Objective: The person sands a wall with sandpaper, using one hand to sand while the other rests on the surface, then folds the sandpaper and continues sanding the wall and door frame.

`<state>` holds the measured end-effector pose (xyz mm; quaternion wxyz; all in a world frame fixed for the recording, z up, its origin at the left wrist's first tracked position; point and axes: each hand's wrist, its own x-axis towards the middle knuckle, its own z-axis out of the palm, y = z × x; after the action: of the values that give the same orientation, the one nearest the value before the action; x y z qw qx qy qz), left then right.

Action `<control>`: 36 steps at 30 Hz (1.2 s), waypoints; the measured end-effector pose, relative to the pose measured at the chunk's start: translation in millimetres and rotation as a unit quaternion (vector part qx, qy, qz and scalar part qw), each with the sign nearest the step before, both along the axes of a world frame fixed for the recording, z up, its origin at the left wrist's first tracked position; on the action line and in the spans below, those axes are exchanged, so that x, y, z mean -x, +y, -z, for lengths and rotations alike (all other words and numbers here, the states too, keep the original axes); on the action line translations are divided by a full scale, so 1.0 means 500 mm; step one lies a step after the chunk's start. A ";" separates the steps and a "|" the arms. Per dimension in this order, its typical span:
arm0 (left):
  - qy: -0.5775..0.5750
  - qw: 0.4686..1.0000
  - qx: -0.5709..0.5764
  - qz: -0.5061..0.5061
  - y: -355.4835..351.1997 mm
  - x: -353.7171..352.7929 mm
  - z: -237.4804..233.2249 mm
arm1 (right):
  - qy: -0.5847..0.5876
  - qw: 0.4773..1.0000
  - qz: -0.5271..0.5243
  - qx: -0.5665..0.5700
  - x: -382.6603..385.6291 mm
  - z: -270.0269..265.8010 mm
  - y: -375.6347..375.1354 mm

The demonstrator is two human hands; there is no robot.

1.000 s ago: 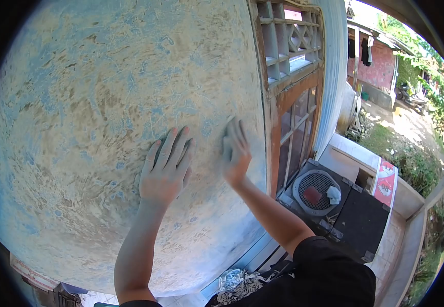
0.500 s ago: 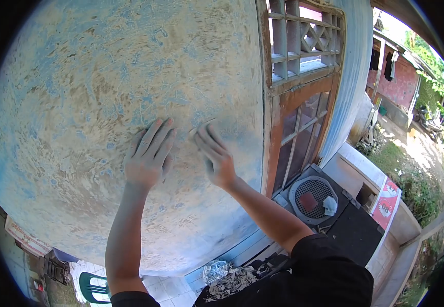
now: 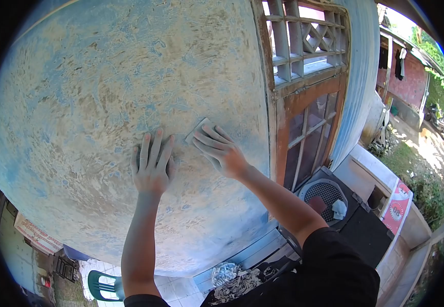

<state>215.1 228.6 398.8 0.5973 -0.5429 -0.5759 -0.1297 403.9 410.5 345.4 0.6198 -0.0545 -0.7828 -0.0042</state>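
A wall (image 3: pixel 94 102) with worn, patchy blue and beige paint fills most of the view. Palm down on it lies my left hand (image 3: pixel 152 171), fingers stretched and spread, holding nothing. To its right, my right hand (image 3: pixel 223 151) presses a small light grey piece of sandpaper (image 3: pixel 196 131) against the wall. One corner of the sheet sticks out past the fingertips; the rest is hidden under the fingers. Pale dust coats both hands.
A wooden-framed window (image 3: pixel 309 128) with a lattice vent (image 3: pixel 309 38) adjoins the wall on the right. Below it stands a black speaker box (image 3: pixel 360 227) with a round grille. Crumpled cloths (image 3: pixel 237 284) and a green chair (image 3: pixel 101 286) are low down.
The view has shifted slightly, moving the wall and window to the right and down. My right hand has slid a little up the wall, and more of the sandpaper shows. My left hand stays flat.
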 end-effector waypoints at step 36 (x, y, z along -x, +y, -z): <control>-0.131 0.982 -0.132 -0.037 0.063 -0.048 0.147 | 0.240 0.961 0.060 0.125 -0.014 -0.016 0.068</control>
<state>238.9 260.0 325.2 0.5875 -0.4158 -0.6468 -0.2522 410.8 444.6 353.5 0.7767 -0.1775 -0.6003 0.0696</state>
